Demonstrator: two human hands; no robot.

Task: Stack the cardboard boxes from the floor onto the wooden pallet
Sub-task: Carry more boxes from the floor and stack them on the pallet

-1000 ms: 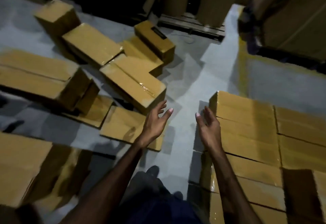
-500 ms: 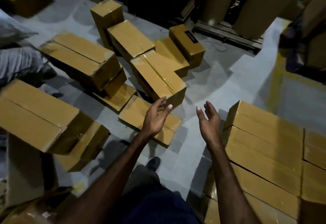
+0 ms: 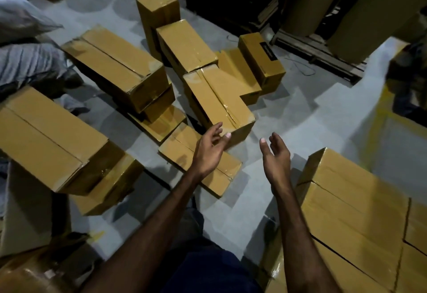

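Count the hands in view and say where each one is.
2. The left hand is open by the near corner of a taped box; the right hand is open above the floor, left of the stacked boxes. No other hand shows; some may be hidden.

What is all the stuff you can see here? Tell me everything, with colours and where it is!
loose cardboard boxes: about a dozen, tan-brown, scattered and overlapping on the floor, left and middle
stacked cardboard boxes: several, tan-brown, packed side by side at lower right; what they sit on is hidden
box with a dark label: one, tan-brown, at the far right end of the pile
floor: one, grey, with a yellow painted line at right
wooden pallet: one, dark, at the back, with tall brown cartons on it
sacks: at least two, greyish, far left
left hand: one, open, reaching toward the nearest loose box, holding nothing
right hand: one, open, beside it over bare floor, holding nothing
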